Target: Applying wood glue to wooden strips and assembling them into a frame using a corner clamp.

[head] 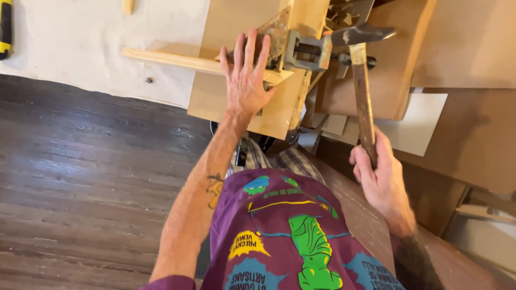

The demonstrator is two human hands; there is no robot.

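Note:
My left hand (246,78) lies flat with fingers spread on a pale wooden strip (177,60) that crosses a plywood board (226,102). The fingertips reach a worn metal bracket beside a grey clamp-like metal fitting (307,51). My right hand (379,180) grips the lower end of a hammer's wooden handle (363,102). The hammer's dark metal head (359,34) sits just right of the grey fitting, close to or touching it.
A dark wood floor (80,177) fills the left. A pale sheet (80,43) covers the floor above it, with a small screw (149,80) and a yellow-black tool (5,27) at the left edge. Brown boards and cardboard pieces (473,123) pile at the right.

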